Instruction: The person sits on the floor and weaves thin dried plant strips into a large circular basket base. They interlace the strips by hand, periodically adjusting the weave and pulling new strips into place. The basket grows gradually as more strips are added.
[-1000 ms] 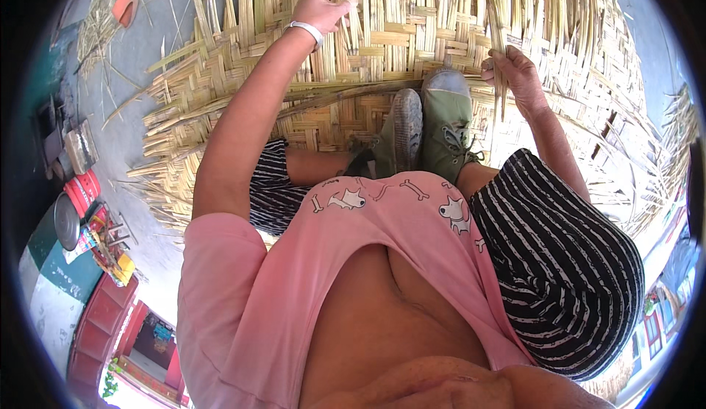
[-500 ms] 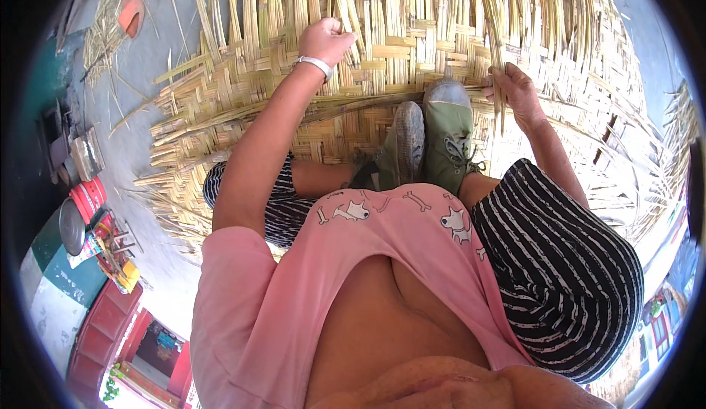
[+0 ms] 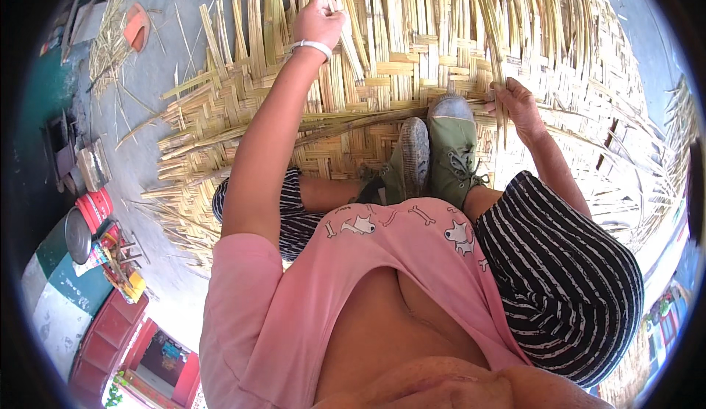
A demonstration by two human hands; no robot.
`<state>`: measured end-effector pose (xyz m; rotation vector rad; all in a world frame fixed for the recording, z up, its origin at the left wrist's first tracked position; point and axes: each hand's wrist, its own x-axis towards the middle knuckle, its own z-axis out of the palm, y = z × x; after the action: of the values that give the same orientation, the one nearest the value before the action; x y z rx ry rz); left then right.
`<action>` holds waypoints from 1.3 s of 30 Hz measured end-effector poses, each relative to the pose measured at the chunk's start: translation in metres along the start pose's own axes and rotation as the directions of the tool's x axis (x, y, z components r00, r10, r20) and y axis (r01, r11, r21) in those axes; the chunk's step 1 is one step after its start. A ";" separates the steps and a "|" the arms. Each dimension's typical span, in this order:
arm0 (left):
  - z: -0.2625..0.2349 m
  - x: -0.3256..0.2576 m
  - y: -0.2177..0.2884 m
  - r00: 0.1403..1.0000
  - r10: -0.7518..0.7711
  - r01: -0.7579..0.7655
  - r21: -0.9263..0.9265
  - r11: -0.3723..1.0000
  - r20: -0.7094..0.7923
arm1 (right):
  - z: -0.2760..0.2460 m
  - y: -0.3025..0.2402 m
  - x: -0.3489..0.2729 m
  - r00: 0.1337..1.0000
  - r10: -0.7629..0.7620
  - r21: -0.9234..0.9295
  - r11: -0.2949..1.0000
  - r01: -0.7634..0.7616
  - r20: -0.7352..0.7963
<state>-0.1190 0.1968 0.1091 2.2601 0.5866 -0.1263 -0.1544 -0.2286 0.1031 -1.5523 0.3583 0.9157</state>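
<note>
A large mat [image 3: 334,162] woven from pale split-bamboo strips spreads out before me, its loose strip ends standing in rows on the far side. My left hand [image 3: 320,25], a white band at its wrist, is closed in a fist round a bamboo strip [image 3: 354,57] over the far part of the weave. Farther right, my right hand [image 3: 521,107] pinches the lower end of another bamboo strip [image 3: 490,23] between thumb and fingers. That strip's tip hangs below the grip. Parts of both strips are hidden by my fingers.
My green shoes [image 3: 450,144] rest on the mat between my hands. A long strip bundle [image 3: 346,123] crosses the weave. Loose straw and an orange piece [image 3: 137,26] lie on the grey floor at far left. Red containers [image 3: 94,207] and a dark round lid [image 3: 77,235] stand lower left.
My left hand has moved farther from me, up along the strips, still closed. My right hand keeps its pinch on the strip. The whole view has shifted slightly.
</note>
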 end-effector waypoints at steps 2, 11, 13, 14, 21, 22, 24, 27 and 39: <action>0.006 0.005 -0.003 0.994 0.097 -0.079 0.269 0.960 -0.053 | 0.000 -0.002 -0.001 1.000 0.007 -0.015 1.000 -0.007 0.005; 0.005 -0.010 0.030 0.945 0.328 -0.251 0.593 0.765 -0.023 | -0.004 0.006 0.002 1.000 -0.003 0.002 1.000 0.003 -0.004; 0.007 -0.006 0.034 0.962 0.227 -0.273 0.548 0.790 0.152 | 0.000 0.002 -0.001 1.000 -0.003 0.014 1.000 0.003 -0.018; 0.008 -0.002 0.034 0.957 0.177 -0.276 0.526 0.804 0.232 | -0.001 0.002 0.000 1.000 -0.014 0.001 1.000 0.014 -0.005; 0.049 0.057 0.012 0.894 -0.214 0.353 -0.328 0.876 0.393 | 0.010 -0.016 -0.004 0.999 -0.039 0.034 0.999 0.039 0.006; 0.054 0.060 0.018 0.882 -0.219 0.402 -0.423 0.812 0.418 | 0.012 -0.018 -0.006 0.999 -0.036 0.051 0.998 0.036 -0.005; 0.059 0.063 0.027 0.870 -0.209 0.438 -0.507 0.742 0.446 | 0.011 -0.019 -0.006 0.999 -0.039 0.069 0.997 0.039 0.000; 0.062 0.070 0.036 0.869 -0.185 0.441 -0.548 0.711 0.458 | 0.007 -0.017 -0.003 0.999 -0.049 0.081 0.996 0.049 0.000; 0.058 0.081 0.042 0.859 -0.152 0.441 -0.555 0.705 0.489 | 0.010 -0.039 -0.003 0.995 -0.093 0.089 0.991 0.096 -0.035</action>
<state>-0.0231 0.1607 0.0752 1.3727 0.6467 -0.4775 -0.1328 -0.2111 0.1324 -1.4887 0.3408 0.7928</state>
